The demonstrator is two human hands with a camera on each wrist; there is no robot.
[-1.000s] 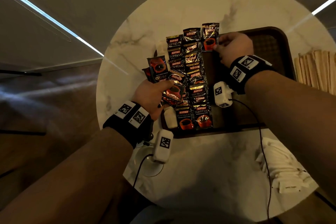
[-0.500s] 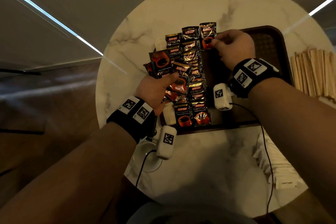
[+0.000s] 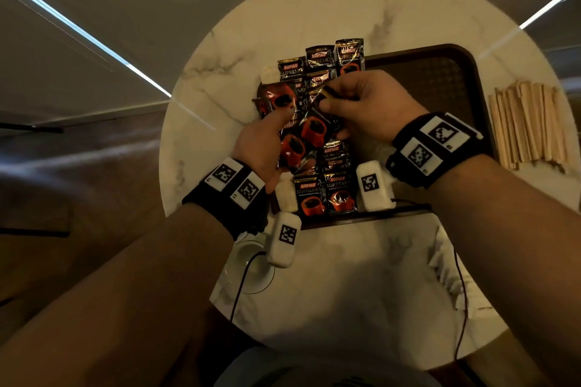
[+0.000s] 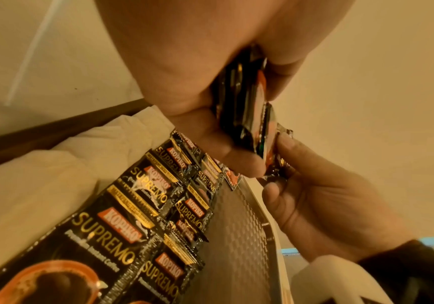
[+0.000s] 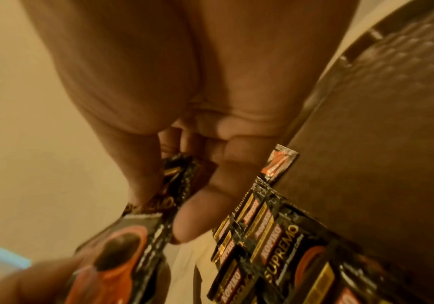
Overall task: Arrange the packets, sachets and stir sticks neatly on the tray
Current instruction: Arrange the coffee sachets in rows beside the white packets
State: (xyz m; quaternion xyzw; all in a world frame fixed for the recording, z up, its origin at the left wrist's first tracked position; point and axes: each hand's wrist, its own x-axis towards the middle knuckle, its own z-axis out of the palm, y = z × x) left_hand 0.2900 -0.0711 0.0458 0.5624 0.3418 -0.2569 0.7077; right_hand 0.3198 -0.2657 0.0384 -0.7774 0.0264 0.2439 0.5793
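A bunch of coffee packets [image 3: 301,141] is gripped in the left hand [image 3: 261,148] above the tray [image 3: 440,78]; the right hand [image 3: 367,104] pinches what looks like the top one. Stir sticks [image 3: 528,126] lie on the desk [image 3: 345,276] beside the tray.

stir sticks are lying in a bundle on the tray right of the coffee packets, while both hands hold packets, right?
Not quite: the head view shows the stir sticks on the table, right of the tray, not on it. Both the left hand and right hand do hold packets.
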